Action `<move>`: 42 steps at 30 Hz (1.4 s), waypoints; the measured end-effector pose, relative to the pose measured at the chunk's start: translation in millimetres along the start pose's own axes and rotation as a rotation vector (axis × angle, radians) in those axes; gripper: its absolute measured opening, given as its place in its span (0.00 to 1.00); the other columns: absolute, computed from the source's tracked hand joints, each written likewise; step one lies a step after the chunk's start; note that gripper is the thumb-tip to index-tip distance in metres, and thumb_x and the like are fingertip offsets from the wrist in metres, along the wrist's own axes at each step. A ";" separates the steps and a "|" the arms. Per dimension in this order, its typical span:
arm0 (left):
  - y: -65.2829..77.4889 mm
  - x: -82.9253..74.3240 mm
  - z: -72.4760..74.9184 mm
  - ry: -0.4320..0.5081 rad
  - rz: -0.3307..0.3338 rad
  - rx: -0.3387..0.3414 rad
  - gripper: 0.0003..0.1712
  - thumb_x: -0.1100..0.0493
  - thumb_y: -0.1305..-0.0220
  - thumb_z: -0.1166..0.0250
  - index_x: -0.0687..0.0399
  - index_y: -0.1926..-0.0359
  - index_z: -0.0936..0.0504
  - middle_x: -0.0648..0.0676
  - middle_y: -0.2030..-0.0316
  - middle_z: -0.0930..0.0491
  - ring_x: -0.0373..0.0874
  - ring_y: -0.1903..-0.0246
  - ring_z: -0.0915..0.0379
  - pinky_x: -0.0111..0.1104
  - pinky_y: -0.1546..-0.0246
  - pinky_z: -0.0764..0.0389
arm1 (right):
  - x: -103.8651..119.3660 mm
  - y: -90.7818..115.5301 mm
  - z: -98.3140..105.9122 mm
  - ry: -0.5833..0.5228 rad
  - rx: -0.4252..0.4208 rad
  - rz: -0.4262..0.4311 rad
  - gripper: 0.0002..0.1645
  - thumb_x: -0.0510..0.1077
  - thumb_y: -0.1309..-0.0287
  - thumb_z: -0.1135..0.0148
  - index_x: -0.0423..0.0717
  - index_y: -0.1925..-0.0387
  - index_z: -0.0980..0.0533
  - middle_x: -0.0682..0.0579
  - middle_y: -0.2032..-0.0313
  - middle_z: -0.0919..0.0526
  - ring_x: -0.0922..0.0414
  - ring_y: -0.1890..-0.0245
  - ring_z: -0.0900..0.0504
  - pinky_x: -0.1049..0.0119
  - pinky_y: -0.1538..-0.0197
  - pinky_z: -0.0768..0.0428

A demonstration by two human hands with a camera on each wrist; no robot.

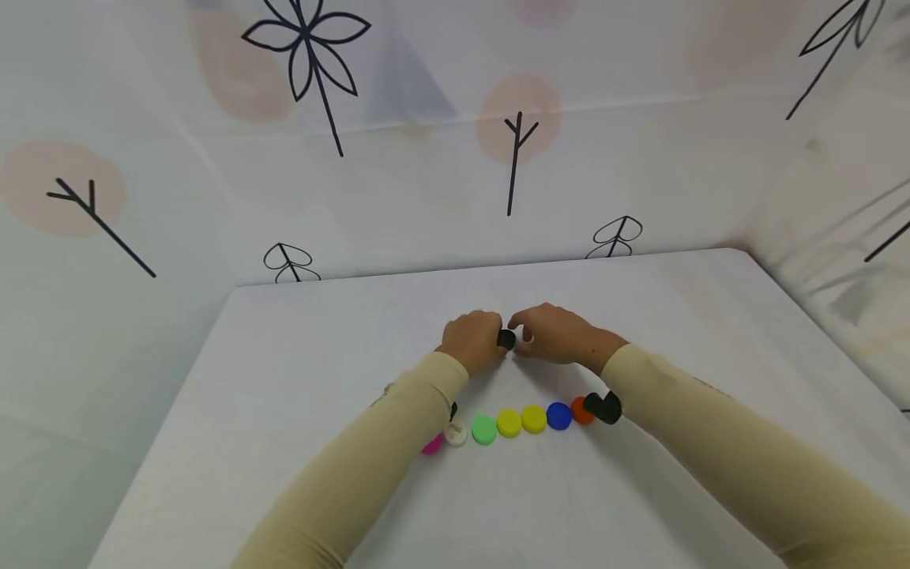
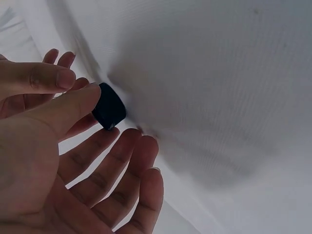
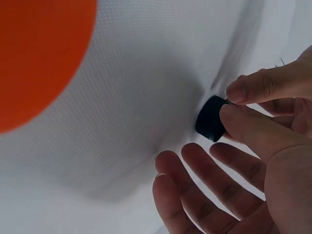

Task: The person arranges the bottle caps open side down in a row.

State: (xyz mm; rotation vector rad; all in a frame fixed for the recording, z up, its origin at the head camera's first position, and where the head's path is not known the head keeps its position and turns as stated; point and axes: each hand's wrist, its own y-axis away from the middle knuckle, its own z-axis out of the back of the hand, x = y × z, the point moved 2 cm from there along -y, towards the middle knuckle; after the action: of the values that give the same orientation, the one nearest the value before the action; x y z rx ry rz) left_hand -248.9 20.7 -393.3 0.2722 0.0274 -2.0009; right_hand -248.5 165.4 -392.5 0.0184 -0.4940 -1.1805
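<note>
A small black bottle cap [image 1: 506, 340] is between the two hands above the white table. My left hand [image 1: 472, 340] pinches the cap at its edge; in the left wrist view its thumb lies against the black cap [image 2: 110, 107], its other fingers spread below. My right hand [image 1: 558, 332] reaches the cap from the right, index finger and thumb curved. In the right wrist view, that thumb overlaps the edge of the black cap [image 3: 211, 118], with a fingertip just below. How firmly each hand grips is partly hidden.
A row of round caps lies nearer me: pink [image 1: 430, 446], white [image 1: 456, 435], green [image 1: 484, 430], two yellow [image 1: 509, 423], blue [image 1: 558, 416] and orange [image 1: 581, 411]. The left sleeve partly covers the pink one. A patterned cloth [image 1: 426, 197] hangs behind the table.
</note>
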 end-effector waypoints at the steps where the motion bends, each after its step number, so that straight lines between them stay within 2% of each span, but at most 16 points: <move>1: -0.1 0.2 -0.5 0.003 0.001 0.003 0.13 0.52 0.34 0.32 0.56 0.57 0.17 0.53 0.64 0.16 0.44 0.66 0.22 0.39 0.65 0.18 | 0.2 -0.3 -0.3 0.002 0.000 0.000 0.25 0.44 0.39 0.31 0.44 0.40 0.22 0.45 0.57 0.15 0.50 0.56 0.18 0.54 0.49 0.17; 17: -3.5 1.8 -4.2 0.005 -0.008 0.004 0.11 0.52 0.34 0.32 0.55 0.57 0.15 0.52 0.66 0.16 0.42 0.69 0.24 0.36 0.68 0.19 | -0.9 -3.8 -2.1 -0.016 -0.015 0.037 0.21 0.41 0.41 0.30 0.43 0.46 0.20 0.48 0.60 0.14 0.52 0.59 0.19 0.54 0.49 0.17; 28: -1.0 1.8 -6.5 0.036 -0.047 -0.008 0.14 0.51 0.33 0.33 0.54 0.53 0.15 0.50 0.61 0.13 0.40 0.64 0.21 0.34 0.62 0.18 | 0.9 1.0 1.2 -0.003 -0.054 0.074 0.16 0.40 0.40 0.31 0.43 0.50 0.19 0.50 0.59 0.13 0.54 0.58 0.18 0.55 0.47 0.18; 32: 5.1 4.1 -2.4 0.114 -0.084 -0.037 0.16 0.51 0.33 0.32 0.53 0.49 0.16 0.50 0.59 0.13 0.41 0.62 0.19 0.32 0.60 0.18 | 1.0 7.9 5.2 -0.023 -0.100 0.101 0.16 0.41 0.40 0.30 0.45 0.50 0.18 0.51 0.58 0.13 0.53 0.56 0.17 0.55 0.46 0.18; 39: 20.4 5.5 13.6 0.295 -0.105 -0.087 0.17 0.52 0.33 0.33 0.51 0.46 0.19 0.49 0.54 0.13 0.42 0.54 0.16 0.31 0.53 0.18 | 2.5 28.6 12.8 -0.097 -0.202 0.117 0.20 0.42 0.39 0.31 0.45 0.45 0.20 0.48 0.51 0.13 0.53 0.57 0.14 0.61 0.56 0.14; 42: 27.9 3.6 19.4 0.353 -0.116 -0.110 0.17 0.52 0.33 0.33 0.51 0.46 0.19 0.49 0.53 0.12 0.40 0.54 0.15 0.29 0.55 0.17 | 4.5 39.2 15.9 -0.125 -0.239 0.125 0.22 0.42 0.37 0.32 0.44 0.42 0.21 0.47 0.48 0.14 0.53 0.56 0.14 0.62 0.57 0.14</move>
State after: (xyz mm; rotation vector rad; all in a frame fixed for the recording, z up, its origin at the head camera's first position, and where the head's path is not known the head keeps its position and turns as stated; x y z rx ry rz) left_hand -228.8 2.6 -372.3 0.5602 0.3839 -2.0343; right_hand -218.8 180.6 -366.2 -0.2891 -0.4540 -1.1149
